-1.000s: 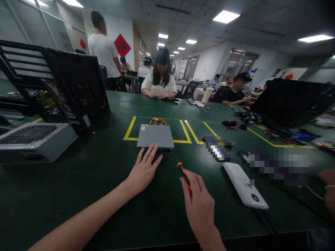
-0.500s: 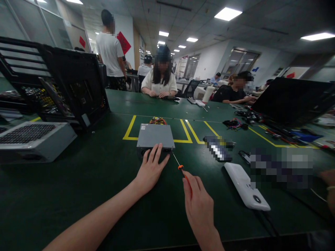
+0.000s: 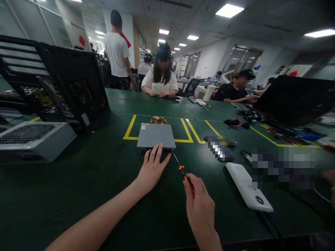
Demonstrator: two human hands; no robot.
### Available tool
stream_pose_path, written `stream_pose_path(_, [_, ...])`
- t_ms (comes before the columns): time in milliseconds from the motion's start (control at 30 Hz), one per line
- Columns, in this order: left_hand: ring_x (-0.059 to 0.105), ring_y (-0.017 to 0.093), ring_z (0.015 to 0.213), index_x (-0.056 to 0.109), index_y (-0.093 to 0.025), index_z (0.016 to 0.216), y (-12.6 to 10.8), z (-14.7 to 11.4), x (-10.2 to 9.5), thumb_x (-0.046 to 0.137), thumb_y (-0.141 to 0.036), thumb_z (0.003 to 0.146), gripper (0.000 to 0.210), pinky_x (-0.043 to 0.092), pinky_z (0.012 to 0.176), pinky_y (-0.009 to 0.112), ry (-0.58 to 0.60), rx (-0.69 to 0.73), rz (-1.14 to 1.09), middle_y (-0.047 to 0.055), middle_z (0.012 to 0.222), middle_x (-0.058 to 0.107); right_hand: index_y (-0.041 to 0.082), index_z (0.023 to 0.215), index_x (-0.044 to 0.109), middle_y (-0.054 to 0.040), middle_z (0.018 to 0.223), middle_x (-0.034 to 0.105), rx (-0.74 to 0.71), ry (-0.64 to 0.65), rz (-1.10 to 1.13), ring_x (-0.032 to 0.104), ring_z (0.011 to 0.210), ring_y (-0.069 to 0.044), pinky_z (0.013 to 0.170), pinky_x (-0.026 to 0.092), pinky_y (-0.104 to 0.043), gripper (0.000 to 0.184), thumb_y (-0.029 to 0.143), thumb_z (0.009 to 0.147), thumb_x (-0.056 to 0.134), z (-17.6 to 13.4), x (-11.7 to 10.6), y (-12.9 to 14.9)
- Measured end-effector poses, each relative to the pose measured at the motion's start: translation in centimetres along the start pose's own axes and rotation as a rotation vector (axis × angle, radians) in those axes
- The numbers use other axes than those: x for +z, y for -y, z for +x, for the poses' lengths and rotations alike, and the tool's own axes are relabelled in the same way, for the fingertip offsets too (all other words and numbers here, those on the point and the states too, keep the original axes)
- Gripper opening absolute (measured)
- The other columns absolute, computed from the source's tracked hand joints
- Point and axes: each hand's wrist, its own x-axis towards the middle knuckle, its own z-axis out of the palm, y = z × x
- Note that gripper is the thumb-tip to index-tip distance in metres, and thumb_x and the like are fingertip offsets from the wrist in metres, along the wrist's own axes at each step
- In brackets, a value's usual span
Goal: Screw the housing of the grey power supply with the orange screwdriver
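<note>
A grey computer power supply [image 3: 156, 134] lies on the green table [image 3: 110, 209] in front of me, its bundle of coloured cables [image 3: 158, 120] at the far side. My left hand [image 3: 151, 169] rests with spread fingers against its near face and top edge. In my right hand [image 3: 200, 200] is an orange and black screwdriver [image 3: 186, 177], gripped by the handle. The shaft slants up and left, and its tip is at the near right corner of the power supply. Whether the tip sits in a screw is too small to tell.
A second power supply [image 3: 36, 141] and an open black computer case [image 3: 75, 83] stand at the left. To the right lie a white power bank [image 3: 248, 186], cables [image 3: 237, 122] and a dark monitor-like panel [image 3: 300, 101]. A person [image 3: 160, 78] sits across the table.
The screwdriver handle has turned in my right hand, and more of its black and orange grip shows. My left hand and the power supply stay nearly in place.
</note>
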Motion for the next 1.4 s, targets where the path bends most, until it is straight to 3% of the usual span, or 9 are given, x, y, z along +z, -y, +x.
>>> stream_pose_path(133, [0.018,0.035,0.132,0.038,-0.025,0.132,-0.1,0.1,0.1,0.050,-0.010,0.077,0.058,0.028,0.097,0.051,-0.012,-0.002,0.017,0.018,0.143,0.022,0.016,0.104,0.046,-0.0154,0.105,0.049,-0.071,-0.048,0.033,0.062,0.082,-0.021,0.056,0.054,-0.029,0.026,0.035,0.087,0.040,0.0,0.1,0.8])
stream_pose_path(267, [0.018,0.036,0.131,0.038,-0.025,0.131,-0.1,0.1,0.2,0.050,-0.011,0.077,0.058,0.028,0.096,0.051,-0.015,-0.003,0.024,0.019,0.143,0.023,0.016,0.107,0.043,-0.0132,0.099,0.050,-0.102,-0.097,0.082,0.061,0.086,-0.020,0.062,0.055,-0.031,0.022,0.025,0.088,0.038,0.1,0.1,0.9])
stream_pose_path(467, [0.017,0.037,0.131,0.036,-0.025,0.133,-0.1,0.1,0.0,0.052,-0.012,0.076,0.060,0.029,0.096,0.052,0.002,0.010,0.018,0.020,0.143,0.022,0.019,0.102,0.048,-0.0080,0.088,0.058,0.001,-0.023,0.015,0.063,0.069,-0.017,0.052,0.053,-0.027,0.024,0.032,0.091,0.032,0.2,-0.5,0.2])
stream_pose_path(600, [0.018,0.036,0.131,0.038,-0.025,0.132,0.0,0.1,0.1,0.051,-0.012,0.077,0.058,0.029,0.096,0.052,-0.006,0.008,0.022,0.020,0.142,0.022,0.016,0.108,0.047,-0.0158,0.108,0.052,-0.065,0.007,0.013,0.063,0.085,-0.020,0.057,0.055,-0.028,0.028,0.034,0.090,0.035,0.2,-0.2,0.8])
stream_pose_path(700, [0.018,0.036,0.131,0.039,-0.025,0.131,0.0,0.1,0.2,0.050,-0.011,0.077,0.057,0.029,0.096,0.051,-0.012,0.007,0.024,0.020,0.142,0.022,0.014,0.110,0.046,-0.0164,0.109,0.052,-0.119,-0.006,0.021,0.061,0.093,-0.021,0.062,0.055,-0.027,0.026,0.027,0.090,0.033,0.1,0.0,1.1])
stream_pose_path(867, [0.019,0.036,0.131,0.038,-0.026,0.131,-0.1,0.1,0.0,0.050,-0.011,0.077,0.058,0.029,0.096,0.052,-0.003,0.002,0.018,0.019,0.142,0.023,0.018,0.106,0.048,-0.0088,0.089,0.061,0.002,0.015,-0.015,0.064,0.072,-0.018,0.053,0.054,-0.027,0.025,0.031,0.091,0.033,0.1,-0.2,0.5])
stream_pose_path(1067, [0.021,0.035,0.130,0.040,-0.025,0.131,-0.2,0.2,0.1,0.051,-0.011,0.076,0.057,0.030,0.096,0.050,-0.025,-0.005,0.025,0.018,0.141,0.026,0.016,0.107,0.047,-0.0153,0.106,0.053,-0.065,0.002,0.030,0.063,0.085,-0.020,0.060,0.055,-0.029,0.029,0.035,0.089,0.036,0.0,0.0,1.0])
stream_pose_path(1200, [0.021,0.035,0.130,0.041,-0.025,0.130,-0.1,0.3,0.1,0.050,-0.011,0.077,0.056,0.029,0.096,0.050,-0.030,-0.011,0.025,0.018,0.141,0.027,0.015,0.108,0.046,-0.0129,0.098,0.056,-0.042,-0.023,0.049,0.064,0.083,-0.019,0.058,0.055,-0.026,0.027,0.031,0.090,0.034,0.1,-0.1,1.0])
stream_pose_path(1400, [0.020,0.036,0.130,0.038,-0.025,0.132,-0.1,0.3,-0.1,0.050,-0.013,0.077,0.057,0.030,0.095,0.051,0.001,0.004,0.024,0.019,0.141,0.025,0.019,0.103,0.050,-0.0075,0.088,0.060,0.041,0.050,0.054,0.064,0.068,-0.017,0.052,0.054,-0.026,0.030,0.039,0.090,0.032,0.2,-0.1,0.0])
